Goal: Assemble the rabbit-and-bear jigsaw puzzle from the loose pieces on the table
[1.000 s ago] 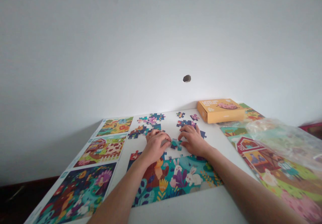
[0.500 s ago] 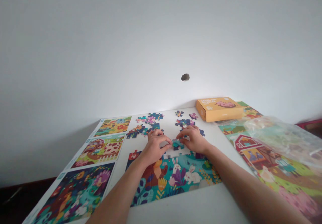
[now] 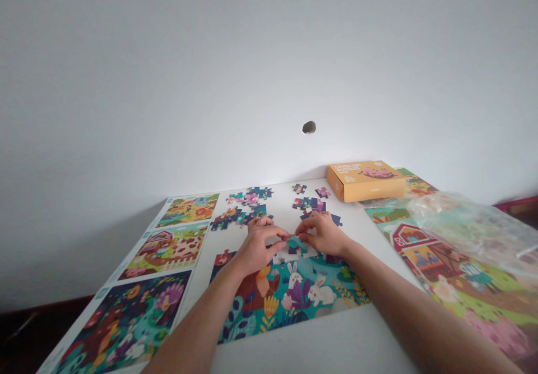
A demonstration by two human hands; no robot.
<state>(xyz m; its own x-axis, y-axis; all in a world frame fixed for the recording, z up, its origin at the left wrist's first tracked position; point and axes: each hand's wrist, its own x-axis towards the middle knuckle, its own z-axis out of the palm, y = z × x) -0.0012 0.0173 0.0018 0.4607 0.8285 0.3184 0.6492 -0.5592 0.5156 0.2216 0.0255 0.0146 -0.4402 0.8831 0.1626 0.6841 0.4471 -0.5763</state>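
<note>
Both my hands pinch one teal puzzle piece (image 3: 295, 244) at the far edge of the half-built rabbit puzzle (image 3: 290, 295); left hand (image 3: 257, 248) and right hand (image 3: 321, 234) fingers closed on it. I'd lower it flat, align tabs, press gently.

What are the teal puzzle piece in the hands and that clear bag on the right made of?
Teal puzzle piece: probably printed cardboard, flat and matte, pinched between both hands. Crinkled clear bag: apparently thin plastic film, glossy, see-through, wrinkled over the farm picture.
</note>
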